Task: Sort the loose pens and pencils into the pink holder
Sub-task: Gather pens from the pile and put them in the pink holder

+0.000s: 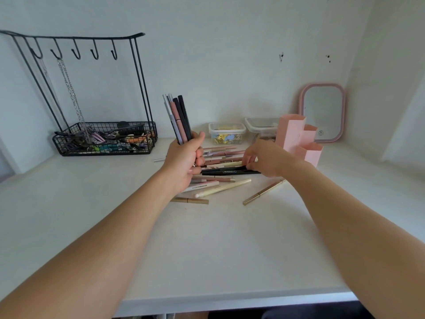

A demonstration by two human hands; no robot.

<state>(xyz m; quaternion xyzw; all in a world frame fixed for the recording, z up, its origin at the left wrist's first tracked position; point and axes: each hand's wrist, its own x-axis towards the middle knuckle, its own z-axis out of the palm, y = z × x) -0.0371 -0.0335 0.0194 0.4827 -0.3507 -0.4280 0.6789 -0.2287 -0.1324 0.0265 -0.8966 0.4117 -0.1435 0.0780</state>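
Note:
My left hand (185,161) grips an upright bundle of several pens (178,118) in black, pink and grey, raised above the desk. A pile of loose pens and pencils (220,171) lies flat on the white desk between my hands. My right hand (268,157) reaches into the right end of that pile, its fingertips pinching a black pen (230,172). The pink holder (299,139), made of stepped hexagonal tubes, stands upright just behind and right of my right hand. Two gold pens (262,193) lie apart at the pile's front.
A black wire rack (103,139) with hooks, chains and a basket of clips stands back left. Two clear plastic boxes (226,133) sit behind the pile. A pink-framed mirror (323,111) leans on the wall back right. The desk's front edge (230,302) runs below.

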